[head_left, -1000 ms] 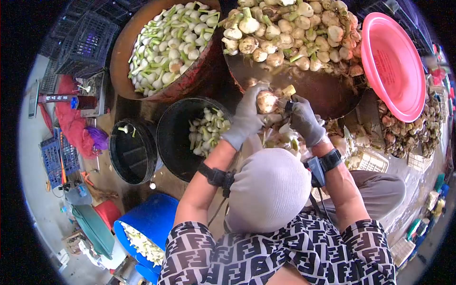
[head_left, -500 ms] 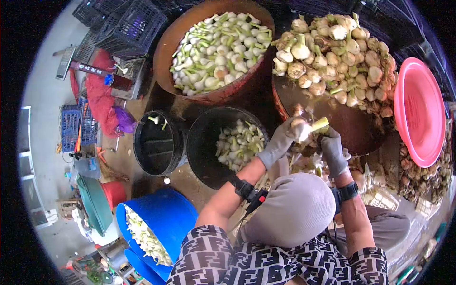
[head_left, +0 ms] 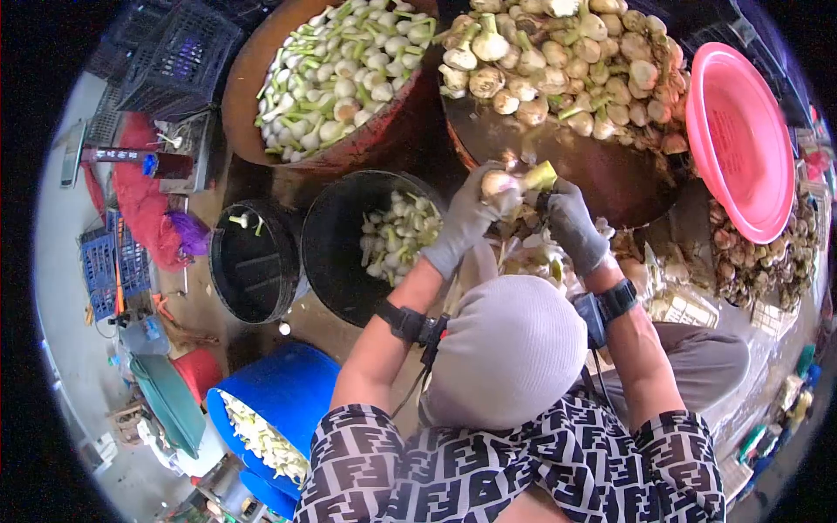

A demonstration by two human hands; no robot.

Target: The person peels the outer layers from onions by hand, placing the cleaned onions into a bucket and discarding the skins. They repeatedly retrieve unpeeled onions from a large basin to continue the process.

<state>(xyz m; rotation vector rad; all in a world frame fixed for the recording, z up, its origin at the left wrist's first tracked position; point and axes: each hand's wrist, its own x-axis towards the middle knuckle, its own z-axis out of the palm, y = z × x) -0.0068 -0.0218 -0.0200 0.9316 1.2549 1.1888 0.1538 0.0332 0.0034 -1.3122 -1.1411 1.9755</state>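
Observation:
My left hand [head_left: 464, 220], in a grey glove, is closed around a garlic bulb [head_left: 500, 183]. The bulb's cut green stem [head_left: 540, 177] points to the right. Close to that stem, my gloved right hand [head_left: 577, 228] is closed, with a small dark object at its fingertips that I cannot make out. Both hands are above the near edge of a round rust-brown pan [head_left: 593, 174]. Untrimmed garlic bulbs [head_left: 602, 65] are heaped on the pan's far side. Papery peelings [head_left: 536, 253] lie under my hands.
A rusty tub [head_left: 240, 113] of peeled garlic stands at the upper left. Below it are a black bucket [head_left: 327, 261] part filled with garlic and a smaller black bucket [head_left: 248, 288]. A blue barrel [head_left: 301, 383] holds pale pieces. A pink basin [head_left: 741, 139] leans at right.
The head view has shifted, so the surroundings sit further left and mostly higher. The garlic bulb is still in my left hand, and my right hand remains beside its stem.

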